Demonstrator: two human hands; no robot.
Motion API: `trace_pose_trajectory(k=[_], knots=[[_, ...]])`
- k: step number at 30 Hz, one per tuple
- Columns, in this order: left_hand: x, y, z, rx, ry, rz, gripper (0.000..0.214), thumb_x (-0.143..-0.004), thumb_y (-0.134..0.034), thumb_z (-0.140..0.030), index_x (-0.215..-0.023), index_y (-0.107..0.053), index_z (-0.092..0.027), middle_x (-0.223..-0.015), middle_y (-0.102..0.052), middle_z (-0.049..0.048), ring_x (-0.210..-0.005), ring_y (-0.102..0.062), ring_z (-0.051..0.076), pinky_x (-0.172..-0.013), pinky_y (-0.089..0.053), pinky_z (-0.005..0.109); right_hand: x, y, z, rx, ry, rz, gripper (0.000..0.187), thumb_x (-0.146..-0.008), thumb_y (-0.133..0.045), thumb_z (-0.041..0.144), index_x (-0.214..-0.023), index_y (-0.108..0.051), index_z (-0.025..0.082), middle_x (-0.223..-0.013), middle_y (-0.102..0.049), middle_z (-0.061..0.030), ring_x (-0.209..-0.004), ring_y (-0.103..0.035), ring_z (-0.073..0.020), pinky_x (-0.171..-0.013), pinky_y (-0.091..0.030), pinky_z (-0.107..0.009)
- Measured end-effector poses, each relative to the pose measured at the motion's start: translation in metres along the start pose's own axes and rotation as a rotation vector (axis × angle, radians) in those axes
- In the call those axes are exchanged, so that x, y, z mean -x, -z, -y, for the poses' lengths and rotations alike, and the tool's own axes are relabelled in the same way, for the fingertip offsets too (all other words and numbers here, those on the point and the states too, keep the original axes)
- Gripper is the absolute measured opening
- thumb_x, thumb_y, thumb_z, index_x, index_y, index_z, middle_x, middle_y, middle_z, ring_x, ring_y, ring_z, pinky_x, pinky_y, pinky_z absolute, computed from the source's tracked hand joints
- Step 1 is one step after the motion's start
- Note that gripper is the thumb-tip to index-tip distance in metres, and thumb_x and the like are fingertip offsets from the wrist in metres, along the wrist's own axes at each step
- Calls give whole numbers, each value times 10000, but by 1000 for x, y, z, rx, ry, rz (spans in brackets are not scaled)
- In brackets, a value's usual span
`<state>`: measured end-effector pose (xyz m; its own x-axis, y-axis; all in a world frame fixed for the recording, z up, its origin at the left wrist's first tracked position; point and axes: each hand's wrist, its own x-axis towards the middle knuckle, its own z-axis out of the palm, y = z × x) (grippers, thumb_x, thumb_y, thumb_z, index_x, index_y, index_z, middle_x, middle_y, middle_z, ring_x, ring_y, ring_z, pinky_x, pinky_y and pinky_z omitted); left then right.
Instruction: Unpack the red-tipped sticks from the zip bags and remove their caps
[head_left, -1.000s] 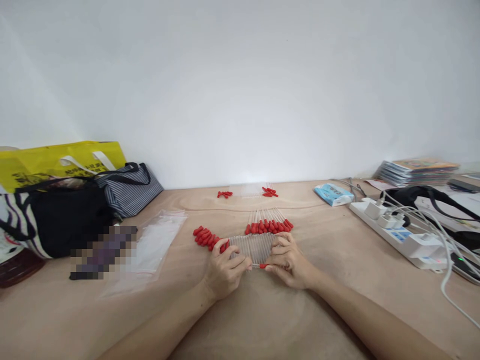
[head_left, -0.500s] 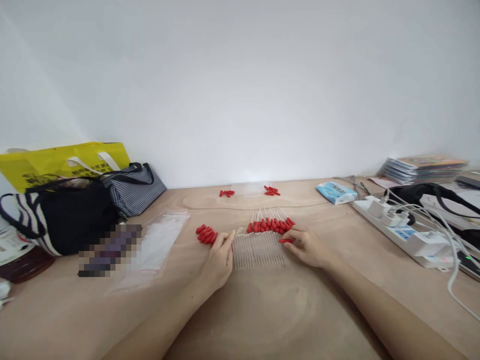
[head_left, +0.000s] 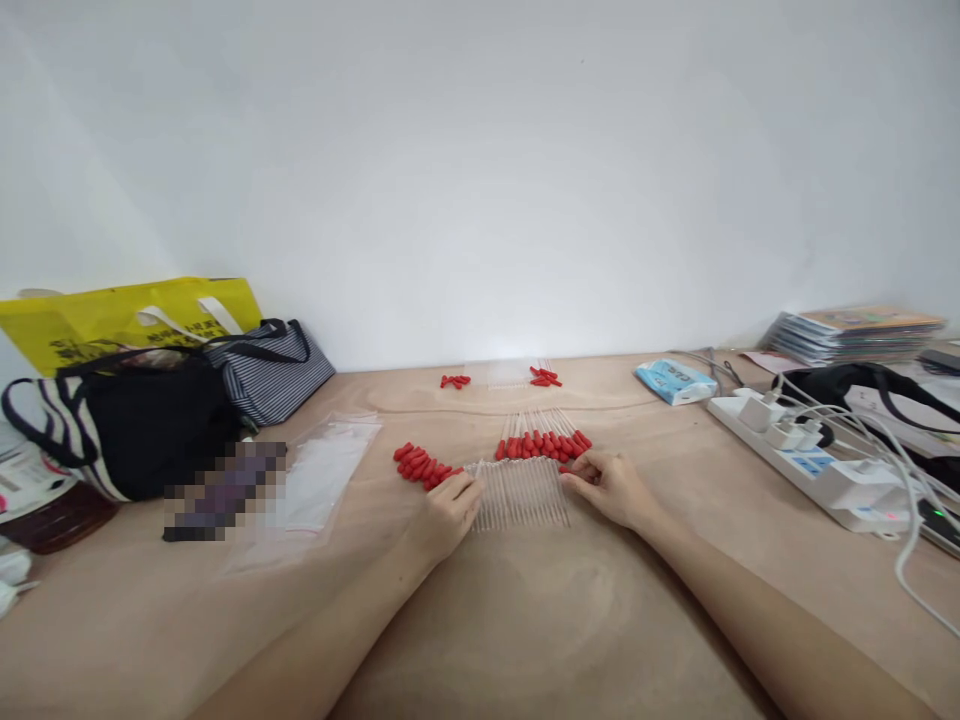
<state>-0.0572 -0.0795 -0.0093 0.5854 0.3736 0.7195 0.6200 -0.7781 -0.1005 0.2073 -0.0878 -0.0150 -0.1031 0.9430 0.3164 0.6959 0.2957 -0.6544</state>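
My left hand (head_left: 450, 510) is closed at the left end of a row of clear glass dropper tubes (head_left: 521, 495), its fingertips pinched on a thin tube mostly hidden by the fingers. Red rubber bulbs (head_left: 420, 466) lie in a cluster just beyond that hand. At the row's right end, my right hand (head_left: 615, 490) pinches a red rubber bulb (head_left: 565, 470) between thumb and fingers. Behind the row lie several droppers fitted with red bulbs (head_left: 544, 445), their pale glass stems (head_left: 536, 422) pointing to the wall.
Near the wall lie two small groups of red bulbs (head_left: 455, 382) around a clear sheet (head_left: 510, 374). Plastic bags (head_left: 322, 480), a black bag (head_left: 150, 430) and a striped bag (head_left: 270, 375) are left. Rightward are a tissue pack (head_left: 675, 382), a power strip (head_left: 810, 465) and stacked booklets (head_left: 855, 335).
My left hand has turned and lowered over the left end of the tube row; the tube raised at its fingertips before is now mostly hidden. My right hand keeps its bulb, barely moved.
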Motion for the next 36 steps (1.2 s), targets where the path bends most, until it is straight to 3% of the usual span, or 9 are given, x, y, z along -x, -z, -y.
trace_pose_trajectory(k=[5, 10, 17, 22, 31, 36], knots=[[-3, 4, -6, 212, 62, 94, 150, -829, -459, -213, -802, -595, -154, -782, -579, 54, -698, -566, 121, -647, -491, 226, -4, 2, -1, 94, -184, -208, 334, -778, -427, 458, -675, -605, 195, -509, -573, -3, -462, -509, -137, -474, -325, -248], [-5, 11, -8, 368, 120, 180, 257, -731, -594, -322, -923, -601, -151, -885, -578, 90, -801, -575, 170, -718, -500, 293, -13, -2, -4, 302, -56, -346, 320, -747, -474, 488, -759, -633, 210, -679, -604, -23, -677, -556, -178, -627, -322, -288], [-3, 18, -1, 347, 116, 235, 330, -704, -632, -368, -972, -606, -178, -925, -579, 89, -834, -542, 187, -756, -467, 345, -16, -4, -4, 457, 66, -254, 264, -720, -542, 390, -925, -615, 242, -877, -609, -38, -832, -520, -208, -678, -277, -316], [-1, 18, 6, 246, 82, 249, 314, -715, -621, -401, -965, -620, -212, -952, -587, 77, -857, -526, 201, -763, -429, 367, -15, 1, -4, 503, 1, -243, 279, -701, -533, 314, -956, -616, 236, -871, -622, -40, -846, -513, -223, -685, -277, -333], [0, 22, 15, 213, 37, 277, 311, -728, -608, -412, -990, -618, -244, -980, -579, 71, -907, -504, 207, -791, -410, 365, -15, 0, -7, 524, -58, -242, 195, -757, -508, 350, -807, -665, 245, -777, -641, -40, -803, -526, -226, -661, -276, -339], [1, 24, 16, 183, 10, 244, 348, -720, -602, -450, -980, -618, -220, -986, -578, 79, -914, -497, 217, -799, -404, 377, -14, 1, -7, 462, -123, -304, 214, -761, -488, 338, -811, -666, 230, -756, -641, -42, -810, -529, -222, -699, -287, -349]])
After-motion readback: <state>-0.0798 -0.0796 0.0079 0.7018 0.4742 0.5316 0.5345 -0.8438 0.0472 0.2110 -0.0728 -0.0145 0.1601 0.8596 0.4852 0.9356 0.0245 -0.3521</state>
